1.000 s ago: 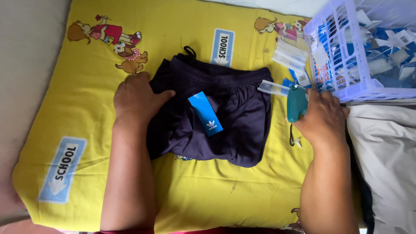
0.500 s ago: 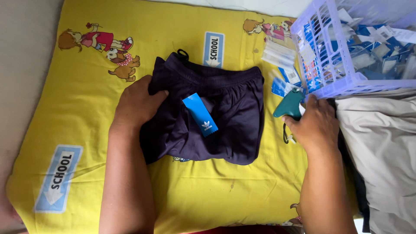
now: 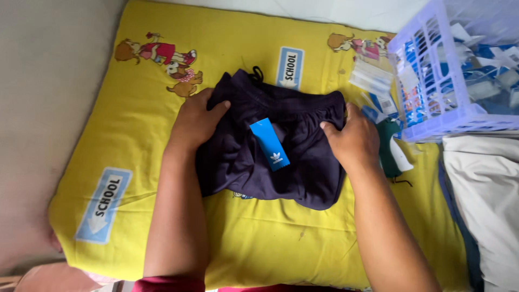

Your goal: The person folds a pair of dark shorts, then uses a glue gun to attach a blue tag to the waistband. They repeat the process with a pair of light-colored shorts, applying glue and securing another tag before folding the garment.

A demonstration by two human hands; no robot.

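A dark navy pair of shorts [image 3: 292,157] lies folded on a yellow cushion [image 3: 162,227] with cartoon prints. A blue hang tag [image 3: 269,144] rests on top of the shorts. My left hand [image 3: 195,120] grips the left edge of the garment near its waistband. The right edge of the shorts is pressed under my right hand [image 3: 351,139], fingers spread flat. A teal tagging gun [image 3: 390,154] lies on the cushion just right of my right hand, not held.
A lilac plastic basket [image 3: 432,116] full of blue and white tags stands at the upper right. Loose tags and a clear packet [image 3: 372,81] lie beside it. White cloth [image 3: 486,184] lies at the right. Grey floor is on the left.
My right hand let go of the teal tagging gun and moved left onto the right edge of the shorts. My left hand stayed on the shorts' left side.
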